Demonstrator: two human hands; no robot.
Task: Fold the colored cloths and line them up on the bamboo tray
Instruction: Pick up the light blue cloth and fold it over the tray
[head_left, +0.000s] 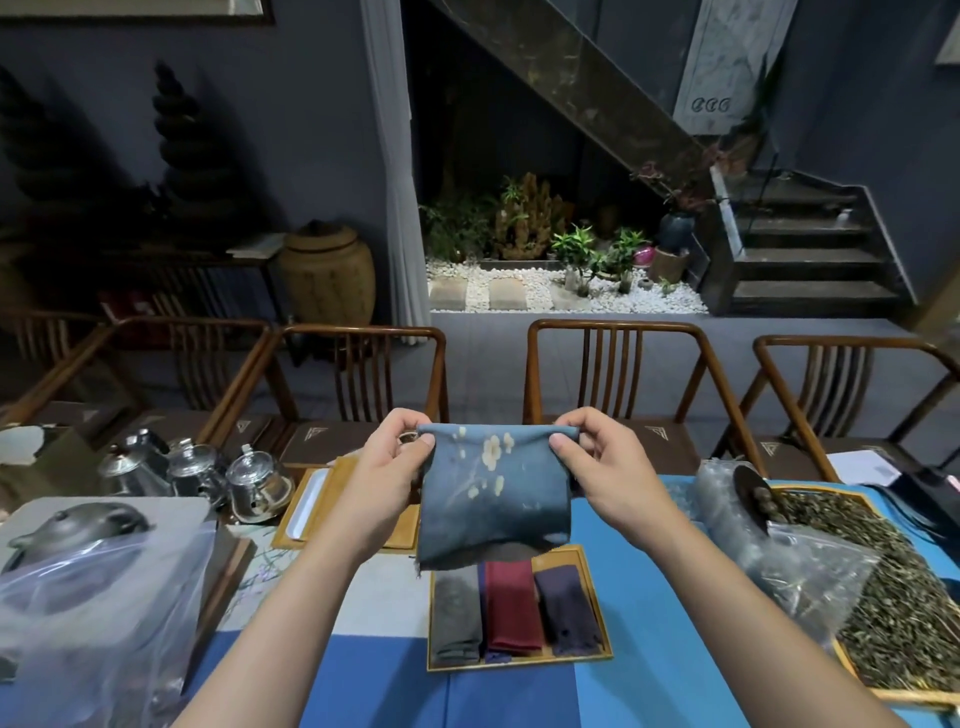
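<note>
A blue cloth (493, 499) with pale blossom print hangs in the air above the table. My left hand (392, 470) pinches its top left corner and my right hand (605, 462) pinches its top right corner. Below it lies the bamboo tray (597, 616) on a blue mat. Three folded cloths lie side by side in the tray: a grey cloth (457, 616), a dark red cloth (511, 605) and a dark purple cloth (569, 608). The hanging cloth hides the tray's far edge.
Glass teapots (249, 480) and a second bamboo tray with a white dish (306, 506) stand at the left. A clay teapot in a plastic bag (78, 535) sits nearer left. A tray of loose tea (893, 587) and plastic bags (789, 561) fill the right. Wooden chairs (613, 374) line the far side.
</note>
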